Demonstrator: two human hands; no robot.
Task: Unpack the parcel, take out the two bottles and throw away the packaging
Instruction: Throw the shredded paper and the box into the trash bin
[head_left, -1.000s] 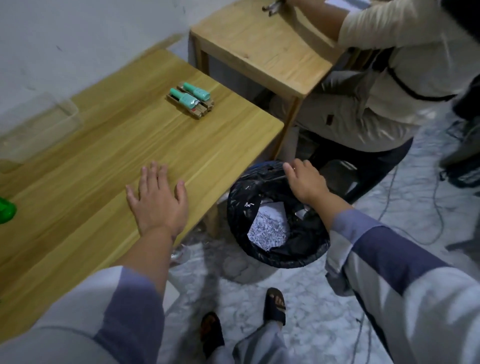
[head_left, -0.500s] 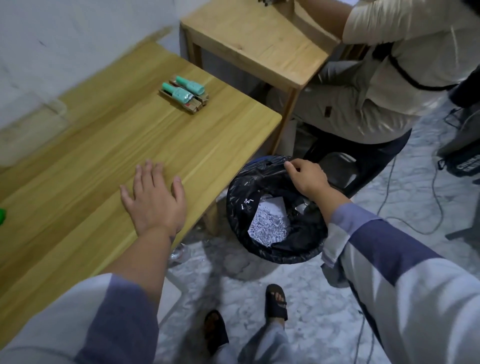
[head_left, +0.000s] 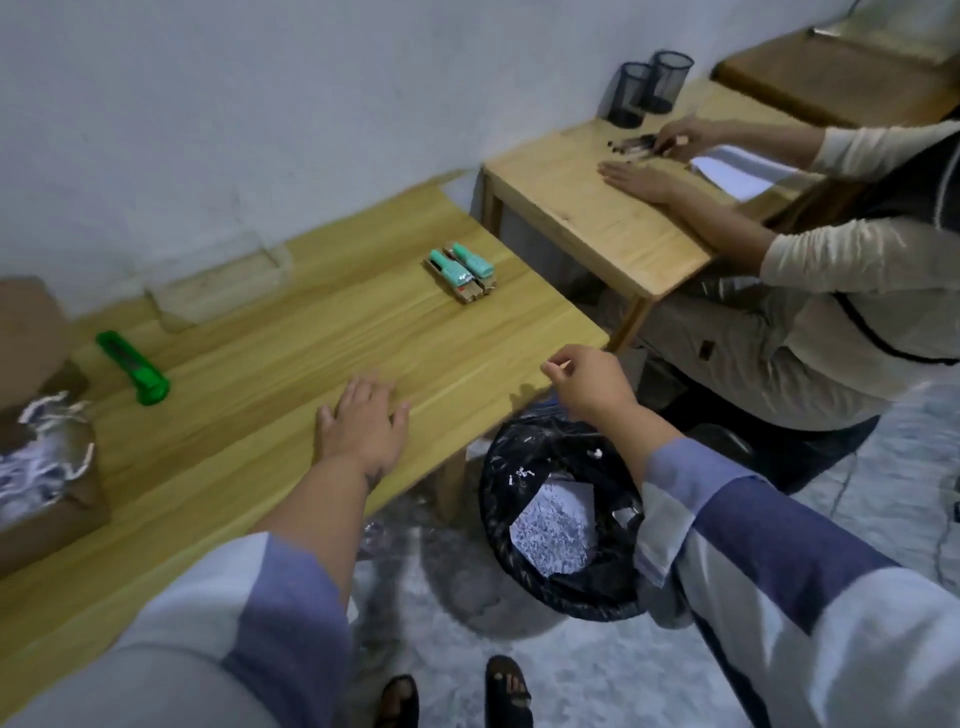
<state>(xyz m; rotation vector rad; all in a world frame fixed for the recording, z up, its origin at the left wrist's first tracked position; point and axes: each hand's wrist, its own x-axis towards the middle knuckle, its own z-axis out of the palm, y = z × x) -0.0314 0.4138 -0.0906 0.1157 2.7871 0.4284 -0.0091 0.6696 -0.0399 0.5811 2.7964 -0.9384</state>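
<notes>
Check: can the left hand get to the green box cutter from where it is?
Probably yes. The left hand lies flat on the table, holding nothing, and only bare wood shows between it and the green box cutter. The cardboard box sits off that path.

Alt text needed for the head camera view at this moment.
A person's left hand rests flat on a light wooden table while the right hand hovers above a black-lined waste bin holding white packaging. Two teal-capped small bottles lie farther back on the table.

wooden table (head_left: 291, 332) carries two bottles (head_left: 460, 269), green cutter (head_left: 134, 368), open box (head_left: 41, 467); left hand (head_left: 363, 423) flat
</notes>
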